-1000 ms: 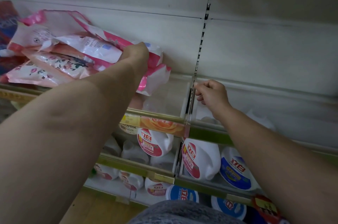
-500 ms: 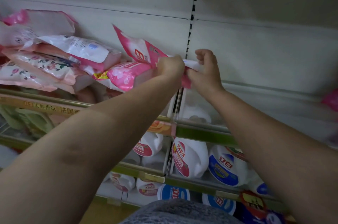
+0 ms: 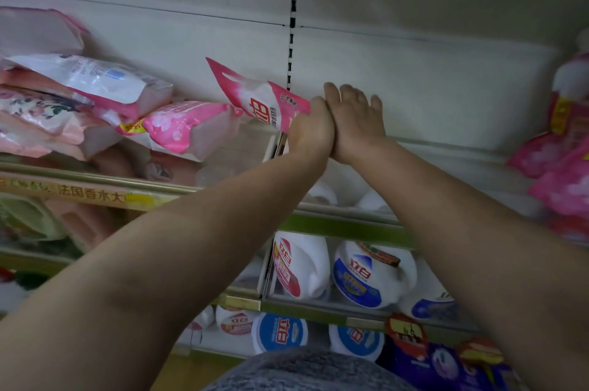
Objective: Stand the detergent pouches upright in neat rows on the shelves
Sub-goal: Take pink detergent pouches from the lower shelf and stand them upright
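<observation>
Pouch (image 3: pixel 264 100): pink and white detergent pouch, held above the top shelf (image 3: pixel 95 178) at the slotted upright (image 3: pixel 290 49); tilted, one corner pointing up and left, not yet standing.
Why held so: judged as mid-transfer from the pile to the bare bay on the right, where a row could start; the tilt likely comes from being gripped at one end only.
Left hand (image 3: pixel 310 127): fingers curled round the pouch's right end, gripping it; back of the hand faces the camera.
Right hand (image 3: pixel 357 121): pressed against the left hand's side, fingers fairly straight and spread, pointing up toward the back panel; whether it touches the pouch I cannot tell, as the pouch's far end is hidden behind both hands.
Arms: both stretched up and forward, forearms converging at the wrists.
Pile (image 3: pixel 95 110): several pink and white pouches lying flat, stacked loosely on the left of the top shelf; none upright.
Why the pile matters: judged as the stock still to be stood in rows, so the task looks to be at an early stage.
Right pouches (image 3: pixel 564 167): more pink pouches at the far right edge, blurred.
Bottles (image 3: pixel 373 272): white detergent bottles with red or blue labels on the lower shelves.
Risk: a soft pouch may slump when set down without support.
</observation>
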The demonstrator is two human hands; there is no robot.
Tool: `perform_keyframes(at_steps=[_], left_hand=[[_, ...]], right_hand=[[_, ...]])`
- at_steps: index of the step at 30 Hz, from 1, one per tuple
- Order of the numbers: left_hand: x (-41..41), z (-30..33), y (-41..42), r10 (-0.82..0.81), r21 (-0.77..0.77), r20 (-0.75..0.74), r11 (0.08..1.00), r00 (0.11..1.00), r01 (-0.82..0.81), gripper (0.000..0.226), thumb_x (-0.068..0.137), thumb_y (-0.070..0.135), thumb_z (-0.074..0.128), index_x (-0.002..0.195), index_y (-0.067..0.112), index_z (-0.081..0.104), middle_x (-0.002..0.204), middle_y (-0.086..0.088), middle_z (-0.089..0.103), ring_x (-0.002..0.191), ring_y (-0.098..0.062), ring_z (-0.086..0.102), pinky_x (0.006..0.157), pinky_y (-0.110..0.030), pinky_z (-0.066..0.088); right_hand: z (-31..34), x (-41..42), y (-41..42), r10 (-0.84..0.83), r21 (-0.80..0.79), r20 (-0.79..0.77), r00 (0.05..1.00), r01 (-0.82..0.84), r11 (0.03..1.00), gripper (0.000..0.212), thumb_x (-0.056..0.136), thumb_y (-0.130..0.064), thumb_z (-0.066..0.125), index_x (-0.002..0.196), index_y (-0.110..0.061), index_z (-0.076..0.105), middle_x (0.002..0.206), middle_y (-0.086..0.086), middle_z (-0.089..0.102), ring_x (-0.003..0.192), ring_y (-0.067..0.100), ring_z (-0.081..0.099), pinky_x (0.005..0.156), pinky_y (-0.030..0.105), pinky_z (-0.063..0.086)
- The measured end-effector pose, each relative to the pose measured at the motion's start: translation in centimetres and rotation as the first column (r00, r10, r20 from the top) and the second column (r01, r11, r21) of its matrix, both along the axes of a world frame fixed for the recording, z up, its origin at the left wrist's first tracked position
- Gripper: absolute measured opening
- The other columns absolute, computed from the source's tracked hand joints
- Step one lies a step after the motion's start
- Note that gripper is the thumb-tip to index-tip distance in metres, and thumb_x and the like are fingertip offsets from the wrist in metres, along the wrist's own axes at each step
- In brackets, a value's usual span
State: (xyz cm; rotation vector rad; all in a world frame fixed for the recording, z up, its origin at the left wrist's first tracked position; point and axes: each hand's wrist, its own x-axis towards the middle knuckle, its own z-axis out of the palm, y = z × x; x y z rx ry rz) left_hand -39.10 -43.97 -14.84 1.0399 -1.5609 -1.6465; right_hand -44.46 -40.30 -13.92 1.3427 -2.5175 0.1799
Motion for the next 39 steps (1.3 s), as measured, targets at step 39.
perform_keyframes(at_steps=[39], left_hand=[[-1.0, -5.4, -0.4, -0.199, 0.297, -0.425, 0.891, 0.883, 0.344, 0.062, 0.078, 0.049, 0.064, 0.131, 0.018, 0.052, 0.115, -0.007, 0.066, 0.095, -0.019, 0.065, 0.087, -0.034, 0.053]], right_hand=[[-1.2, -5.9, 8.1, 0.415, -0.688, 0.713, 0.565, 0.451, 0.569, 0.017, 0.094, -0.025, 0.056, 0.079, -0.024, 0.062, 0.074, -0.006, 0.066, 0.061, 0.005, 0.064, 0.061, 0.021, 0.054]])
